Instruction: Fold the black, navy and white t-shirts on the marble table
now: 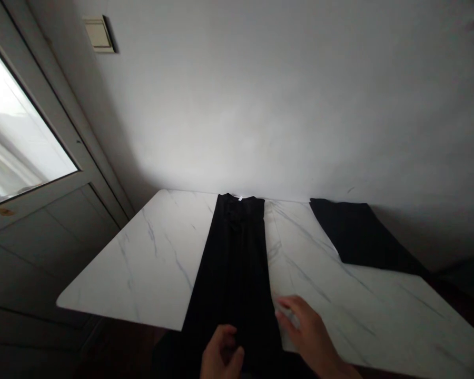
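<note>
One hand [221,351] over black garment [233,263], other hand [305,329] beside.

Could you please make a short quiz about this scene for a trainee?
1. True or false: the black garment lies on the white marble-pattern table.
2. What lies at the far table edge, to the right of the garment? A) a second black cloth B) a glass of water C) a white towel
3. Which hand is at the garment's right edge: the left hand or the right hand?

Key: 1 true; 2 A; 3 the right hand.
</note>
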`<state>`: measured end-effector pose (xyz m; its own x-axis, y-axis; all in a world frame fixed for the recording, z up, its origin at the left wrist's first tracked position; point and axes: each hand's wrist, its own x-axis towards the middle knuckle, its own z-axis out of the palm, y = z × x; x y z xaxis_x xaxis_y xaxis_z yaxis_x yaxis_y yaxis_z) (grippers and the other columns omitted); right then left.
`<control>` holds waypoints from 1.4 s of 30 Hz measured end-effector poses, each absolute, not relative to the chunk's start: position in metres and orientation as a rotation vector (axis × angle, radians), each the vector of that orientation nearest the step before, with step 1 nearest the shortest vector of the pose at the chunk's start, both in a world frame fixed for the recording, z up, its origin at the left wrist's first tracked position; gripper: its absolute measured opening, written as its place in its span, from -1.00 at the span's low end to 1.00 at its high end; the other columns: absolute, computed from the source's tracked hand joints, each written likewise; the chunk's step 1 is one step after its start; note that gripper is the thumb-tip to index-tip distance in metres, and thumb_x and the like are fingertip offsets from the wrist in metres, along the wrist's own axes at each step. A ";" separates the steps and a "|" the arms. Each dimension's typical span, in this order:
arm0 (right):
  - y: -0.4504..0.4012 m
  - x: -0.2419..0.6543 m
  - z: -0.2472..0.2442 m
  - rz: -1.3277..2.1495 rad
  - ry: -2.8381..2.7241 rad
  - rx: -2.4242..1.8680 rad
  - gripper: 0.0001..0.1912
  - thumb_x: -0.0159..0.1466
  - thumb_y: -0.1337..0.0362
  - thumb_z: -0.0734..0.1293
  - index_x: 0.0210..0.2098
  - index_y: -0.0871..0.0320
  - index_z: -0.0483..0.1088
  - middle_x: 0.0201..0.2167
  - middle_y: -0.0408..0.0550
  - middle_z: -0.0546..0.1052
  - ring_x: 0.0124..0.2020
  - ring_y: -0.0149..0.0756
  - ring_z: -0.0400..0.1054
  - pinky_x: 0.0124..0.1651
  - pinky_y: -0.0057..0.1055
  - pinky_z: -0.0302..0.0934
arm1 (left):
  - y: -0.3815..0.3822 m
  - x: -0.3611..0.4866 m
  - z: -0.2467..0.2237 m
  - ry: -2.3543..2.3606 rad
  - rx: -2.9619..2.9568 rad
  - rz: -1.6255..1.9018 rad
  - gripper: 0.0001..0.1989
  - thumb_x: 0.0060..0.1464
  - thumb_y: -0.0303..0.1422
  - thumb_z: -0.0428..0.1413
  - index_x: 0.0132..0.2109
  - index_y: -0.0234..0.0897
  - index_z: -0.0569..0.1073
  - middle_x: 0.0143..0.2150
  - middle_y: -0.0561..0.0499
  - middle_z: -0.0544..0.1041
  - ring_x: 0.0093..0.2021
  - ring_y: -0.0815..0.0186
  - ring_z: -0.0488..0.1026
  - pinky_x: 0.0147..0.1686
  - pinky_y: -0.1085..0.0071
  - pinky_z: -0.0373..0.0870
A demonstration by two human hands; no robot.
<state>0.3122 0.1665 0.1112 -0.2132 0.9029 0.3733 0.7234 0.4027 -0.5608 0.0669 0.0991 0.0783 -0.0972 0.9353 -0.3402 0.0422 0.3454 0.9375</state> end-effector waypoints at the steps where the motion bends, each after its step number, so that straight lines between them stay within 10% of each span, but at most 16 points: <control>1: 0.136 0.315 0.099 0.231 -2.042 -1.346 -0.76 0.31 0.10 0.35 -0.07 0.01 0.48 -0.18 -0.06 0.60 -0.16 -0.17 0.50 -0.09 -0.27 0.40 | 0.099 0.067 0.084 1.468 0.915 0.995 -0.52 -0.19 -0.12 0.30 -0.11 -0.27 0.51 -0.32 -0.02 0.51 -0.30 0.20 0.50 -0.28 0.34 0.44; 6: 0.079 0.297 0.068 -0.054 -2.046 -1.474 -0.32 0.13 0.15 0.50 0.21 0.04 0.32 0.01 0.05 0.55 0.01 0.04 0.42 0.01 -0.06 0.34 | 0.096 0.070 0.113 1.402 0.861 1.024 -0.57 -0.17 -0.12 0.25 -0.15 -0.27 0.51 -0.27 -0.04 0.53 -0.25 0.18 0.50 -0.29 0.32 0.44; 12: 0.095 0.268 0.077 0.061 -1.917 -1.533 -0.64 0.12 0.51 0.34 -0.15 0.01 0.47 -0.17 -0.02 0.53 -0.08 -0.05 0.42 -0.03 -0.10 0.32 | 0.100 0.073 0.128 1.406 0.920 1.056 -0.69 -0.15 -0.15 0.25 -0.29 -0.27 0.55 -0.39 0.02 0.54 -0.36 0.25 0.45 -0.37 0.39 0.38; 24: 0.081 0.259 0.077 0.170 -1.661 -1.554 -0.86 0.17 0.37 0.31 -0.49 0.07 0.28 -0.55 -0.19 0.41 -0.54 -0.34 0.36 -0.47 -0.48 0.26 | 0.109 0.062 0.130 1.343 0.862 1.144 -0.70 -0.17 -0.17 0.30 -0.31 -0.28 0.55 -0.41 0.04 0.52 -0.38 0.30 0.43 -0.37 0.43 0.36; 29: 0.080 0.260 0.080 0.200 -1.750 -1.389 -0.87 0.22 0.35 0.31 -0.46 0.08 0.33 -0.29 -0.03 0.55 -0.27 -0.26 0.50 -0.21 -0.43 0.39 | 0.108 0.052 0.119 1.355 0.825 1.082 -0.68 -0.16 -0.15 0.29 -0.29 -0.26 0.53 -0.38 0.04 0.51 -0.34 0.27 0.45 -0.38 0.42 0.37; 42: 0.059 0.261 0.040 0.274 -1.455 -1.733 -0.86 0.13 0.26 0.31 -0.31 0.07 0.48 -0.51 -0.14 0.59 -0.53 -0.28 0.50 -0.47 -0.53 0.37 | 0.102 0.048 0.112 1.314 0.889 0.969 -0.61 -0.17 -0.03 0.31 -0.32 -0.25 0.52 -0.48 0.09 0.42 -0.44 0.34 0.36 -0.45 0.45 0.31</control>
<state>0.2606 0.0586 0.0403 0.3037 0.8924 0.3338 0.7101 0.0216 -0.7037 0.0482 0.1019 0.1119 0.0092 0.9340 -0.3573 -0.0652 0.3571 0.9318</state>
